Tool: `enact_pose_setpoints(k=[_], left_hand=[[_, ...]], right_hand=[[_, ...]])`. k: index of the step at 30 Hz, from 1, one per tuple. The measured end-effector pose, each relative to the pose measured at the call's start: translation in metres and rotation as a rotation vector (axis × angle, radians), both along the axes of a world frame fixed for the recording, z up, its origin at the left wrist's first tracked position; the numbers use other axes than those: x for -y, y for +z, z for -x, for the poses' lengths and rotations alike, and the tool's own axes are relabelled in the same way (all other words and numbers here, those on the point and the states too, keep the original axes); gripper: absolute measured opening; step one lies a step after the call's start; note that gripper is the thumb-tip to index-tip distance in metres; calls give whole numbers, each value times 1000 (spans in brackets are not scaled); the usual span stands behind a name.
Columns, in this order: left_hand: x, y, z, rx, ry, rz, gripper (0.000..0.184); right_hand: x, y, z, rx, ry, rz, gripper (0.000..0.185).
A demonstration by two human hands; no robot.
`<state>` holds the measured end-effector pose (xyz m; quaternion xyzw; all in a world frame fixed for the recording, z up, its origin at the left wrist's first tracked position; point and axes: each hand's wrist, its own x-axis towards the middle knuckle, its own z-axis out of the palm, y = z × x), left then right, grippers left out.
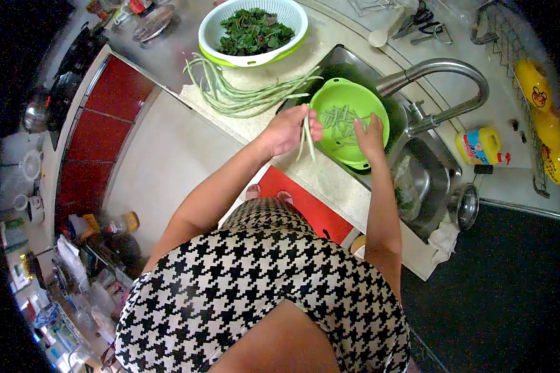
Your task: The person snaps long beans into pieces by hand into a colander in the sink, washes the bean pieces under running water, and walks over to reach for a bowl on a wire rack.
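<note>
We've L hand (295,128) pinching bean strands (305,142); R hand (370,138), grip unclear, over green basin (350,93). Short pcs (338,120) below it look done; long bunch (242,103) beyond L hand to go.

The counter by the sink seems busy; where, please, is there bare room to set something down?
A bare patch of counter lies between the white basket and the sink. A narrow strip runs along the sink's front. It is crowded where the long beans lie beside the basket, and at the green basin, with the right hand over it.
</note>
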<state>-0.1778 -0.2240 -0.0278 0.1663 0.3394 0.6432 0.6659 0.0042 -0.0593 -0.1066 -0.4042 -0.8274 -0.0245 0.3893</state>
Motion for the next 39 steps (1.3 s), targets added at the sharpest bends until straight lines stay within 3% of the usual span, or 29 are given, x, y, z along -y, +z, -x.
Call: enact_pose_setpoints(k=[3, 5, 11, 14, 16, 18, 20, 28, 31, 32, 34, 39], left_hand=[[-3, 5, -5, 114, 137, 36, 29], [-6, -9, -4, 136, 170, 16, 28], [-9, -21, -16, 117, 330, -29, 24], [-7, -7, -33, 20, 390, 30, 22], [-10, -10, -41, 3, 441, 18, 21], [-8, -16, -43, -121, 402, 52, 19], [-8, -20, -45, -169, 397, 74, 17], [-1, -26, -58, -127, 271, 210, 15], [2, -21, -81, -194, 358, 174, 16], [3, -26, -86, -190, 350, 108, 18], [4, -31, -92, -518, 298, -27, 19], [4, -25, -89, -1379, -75, -434, 26]], right_hand=[[48, 55, 15, -331, 429, 829, 34], [77, 83, 22, -275, 623, 1423, 39], [111, 59, 39, -426, 524, 1374, 35], [115, 40, 45, -205, 387, 1125, 38], [126, 71, 46, 22, 248, 970, 35], [127, 62, 45, 129, 211, 551, 27], [129, 53, 44, 229, 167, 352, 24], [160, 72, 24, 360, 126, 599, 23], [164, 49, 14, 306, 23, 791, 26], [166, 40, 11, 171, 19, 835, 27], [170, 34, 6, -95, 16, 898, 29], [180, 49, -18, 413, 88, 839, 28]])
